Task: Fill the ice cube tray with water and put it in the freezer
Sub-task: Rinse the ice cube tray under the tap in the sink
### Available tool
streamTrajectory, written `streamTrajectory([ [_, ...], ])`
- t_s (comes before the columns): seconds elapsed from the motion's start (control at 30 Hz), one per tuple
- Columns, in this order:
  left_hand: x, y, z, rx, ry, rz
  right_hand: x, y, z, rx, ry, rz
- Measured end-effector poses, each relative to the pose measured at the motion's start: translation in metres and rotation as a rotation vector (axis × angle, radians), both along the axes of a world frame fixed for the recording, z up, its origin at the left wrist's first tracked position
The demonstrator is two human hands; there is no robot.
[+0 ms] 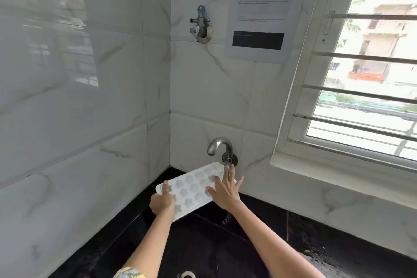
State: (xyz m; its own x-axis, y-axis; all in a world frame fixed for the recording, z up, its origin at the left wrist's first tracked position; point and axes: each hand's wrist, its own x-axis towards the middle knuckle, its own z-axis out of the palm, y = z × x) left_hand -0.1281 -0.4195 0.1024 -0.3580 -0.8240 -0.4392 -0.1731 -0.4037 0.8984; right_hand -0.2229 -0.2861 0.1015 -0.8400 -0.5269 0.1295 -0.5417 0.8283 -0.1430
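Note:
A white ice cube tray (194, 184) with several star-shaped and round cells is held over the black sink (203, 244), its far end under the spout of the metal tap (217, 145). My left hand (162, 202) grips the tray's near left corner, thumb on top. My right hand (225, 189) is spread out above the tray's right side, fingers straight, with the fingertips reaching up to the tap's handle (228, 161). Whether water is running I cannot tell.
White marble-look tiles cover both walls of the corner. A second valve (200, 25) sits high on the back wall beside a printed paper sheet (261, 11). A barred window (365, 79) is at the right. Black countertop (338, 232) surrounds the sink; its drain (187, 275) shows at the bottom.

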Motion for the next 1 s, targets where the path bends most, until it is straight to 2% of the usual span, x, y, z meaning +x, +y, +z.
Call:
streamTrajectory([
  [0.1,-0.002,-0.002,0.001,0.012,0.000,0.000,-0.004,-0.002,0.005,-0.051,-0.068,0.010],
  [0.23,-0.001,-0.005,0.001,0.002,0.008,-0.010,-0.005,-0.002,0.012,0.046,0.030,-0.015],
  [0.4,0.004,-0.010,-0.005,0.032,0.012,0.008,-0.008,-0.001,0.012,0.007,-0.018,0.041],
  [0.5,0.003,-0.007,-0.002,0.015,0.024,0.006,-0.006,-0.007,0.012,0.078,0.009,-0.035],
  [0.63,0.003,-0.006,-0.002,0.046,0.018,0.028,0.001,-0.010,0.009,0.007,0.014,-0.009],
  [0.73,0.006,-0.005,-0.002,0.017,0.005,0.019,-0.002,-0.004,0.003,0.075,0.035,-0.040],
  [0.8,0.006,0.000,-0.001,0.038,0.016,0.030,0.001,-0.008,-0.001,0.045,0.018,-0.061],
  [0.9,0.008,0.000,-0.002,0.043,0.001,0.028,-0.003,-0.002,-0.003,-0.034,-0.010,0.034],
  [1.0,0.008,-0.001,-0.002,-0.008,-0.019,0.008,-0.004,0.003,-0.004,0.031,0.046,0.038],
])
